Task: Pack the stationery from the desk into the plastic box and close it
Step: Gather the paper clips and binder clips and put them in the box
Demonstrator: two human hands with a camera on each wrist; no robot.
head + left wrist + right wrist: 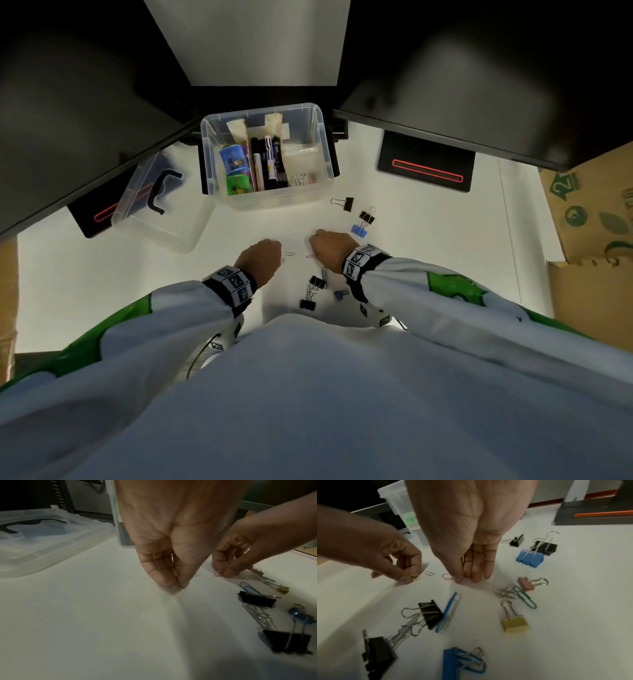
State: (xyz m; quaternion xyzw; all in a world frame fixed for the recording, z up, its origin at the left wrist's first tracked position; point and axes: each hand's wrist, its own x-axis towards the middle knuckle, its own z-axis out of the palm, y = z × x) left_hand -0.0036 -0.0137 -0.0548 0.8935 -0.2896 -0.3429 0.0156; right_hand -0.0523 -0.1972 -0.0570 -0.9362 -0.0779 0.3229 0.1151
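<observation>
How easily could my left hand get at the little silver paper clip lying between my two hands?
Probably easily: the silver paper clip lies bare on the desk just beside the left hand, nothing over it, though that hand already pinches a yellow clip.

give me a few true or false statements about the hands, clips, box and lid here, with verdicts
1. The left hand pinches a yellow paper clip. True.
2. The lid is on the plastic box. False: it lies on the desk beside the open box.
3. The right hand holds a blue binder clip. False: its fingers pinch a pink paper clip.
4. A silver paper clip lies between the hands. True.
5. Markers are in the box. True.
</observation>
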